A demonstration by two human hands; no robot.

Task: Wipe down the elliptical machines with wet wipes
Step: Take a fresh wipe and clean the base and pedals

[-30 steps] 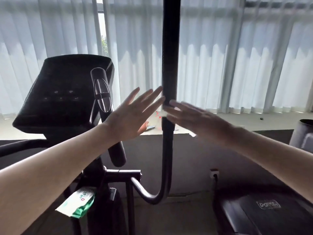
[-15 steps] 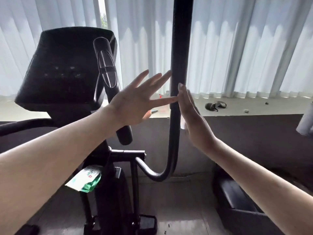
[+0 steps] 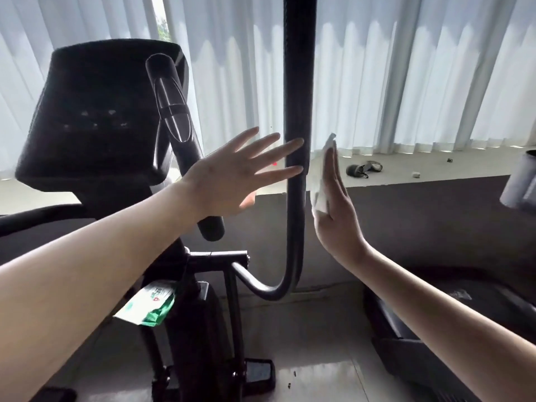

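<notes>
Upright bar (image 3: 298, 111), between the fingers of the left hand (image 3: 223, 181) and those of the right hand (image 3: 338, 216): matt black. Wipe (image 3: 319, 195) against the right fingers: plain white. Console (image 3: 95, 117), left of the left fingers: black. Pack (image 3: 149, 303), below them: green and white, red mark. Curtains (image 3: 406, 82), beyond the fingertips: white, vertical pleats.

No lettering can be read. The green-and-white wipes pack (image 3: 148, 304), low and to the left of the left hand (image 3: 229, 181), bears a red emblem and blurred small print. The dark machine (image 3: 493, 294) below the right hand (image 3: 336, 216) shows a faint, illegible logo.
</notes>
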